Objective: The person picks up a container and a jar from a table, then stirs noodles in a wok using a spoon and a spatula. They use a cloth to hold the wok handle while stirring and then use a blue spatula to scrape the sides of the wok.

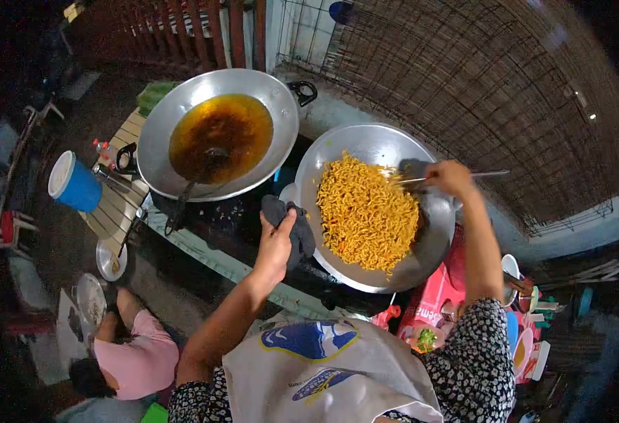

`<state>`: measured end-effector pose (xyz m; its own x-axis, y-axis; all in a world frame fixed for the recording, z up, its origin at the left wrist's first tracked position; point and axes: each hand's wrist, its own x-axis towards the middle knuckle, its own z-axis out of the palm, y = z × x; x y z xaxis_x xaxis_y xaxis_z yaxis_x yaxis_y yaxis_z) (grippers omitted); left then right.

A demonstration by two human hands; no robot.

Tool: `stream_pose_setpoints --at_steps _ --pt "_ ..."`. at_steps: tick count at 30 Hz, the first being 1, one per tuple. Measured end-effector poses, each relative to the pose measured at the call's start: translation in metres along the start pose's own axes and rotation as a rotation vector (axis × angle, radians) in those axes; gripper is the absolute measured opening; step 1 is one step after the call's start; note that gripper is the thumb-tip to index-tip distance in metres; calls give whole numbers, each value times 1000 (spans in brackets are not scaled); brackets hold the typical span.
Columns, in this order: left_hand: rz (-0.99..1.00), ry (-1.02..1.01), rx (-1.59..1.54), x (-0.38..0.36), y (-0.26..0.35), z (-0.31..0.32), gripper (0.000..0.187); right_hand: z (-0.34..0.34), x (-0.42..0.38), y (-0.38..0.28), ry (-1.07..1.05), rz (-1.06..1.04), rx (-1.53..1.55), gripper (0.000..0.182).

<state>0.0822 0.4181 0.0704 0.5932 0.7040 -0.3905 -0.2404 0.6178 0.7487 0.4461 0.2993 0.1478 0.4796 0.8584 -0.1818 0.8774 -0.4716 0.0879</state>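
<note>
A wide metal wok (355, 278) holds a heap of yellow-brown noodles (366, 211). My left hand (276, 247) is closed around a dark cloth (299, 236) at the wok's left rim; the cloth hides whatever handle may be under it. At the far right side of the wok, my right hand (450, 178) grips a metal spatula (415, 180), its working end against the noodles. To the left stands a second wok (156, 141) with dark amber oil (228, 130) in it and a dark-handled ladle (189, 189) resting inside.
A blue bucket (80, 187) with a white rim is on a slatted bench (115, 218) at left. Below it a person in a pink shirt (137, 356) sits by a metal pan (91, 299). Chopped greens (428, 340) and bowls are at lower right. A bamboo screen (478, 92) rises behind.
</note>
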Motion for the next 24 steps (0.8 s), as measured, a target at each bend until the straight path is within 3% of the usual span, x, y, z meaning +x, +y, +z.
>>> stream_pose_setpoints --at_steps 2,6,9,11,14,21,24 --pt "-6 7 -5 3 -2 -2 53 34 10 -25 1 -244 407 14" --pt "-16 12 13 0 4 -1 54 27 0 -20 -125 -168 673 15" --pt "-7 -24 -3 7 -3 -7 52 -24 -29 -8 34 -223 457 15" --pt "-1 -20 -11 3 -2 -3 51 -59 -57 -19 133 -75 185 14" --pt "12 -19 -15 4 4 0 48 -89 -79 -35 239 -64 -54 15" --pt "40 55 61 4 2 2 40 -48 -15 13 269 -27 -367 14" --pt "26 22 38 4 2 1 44 -4 14 -7 113 -108 -154 17"
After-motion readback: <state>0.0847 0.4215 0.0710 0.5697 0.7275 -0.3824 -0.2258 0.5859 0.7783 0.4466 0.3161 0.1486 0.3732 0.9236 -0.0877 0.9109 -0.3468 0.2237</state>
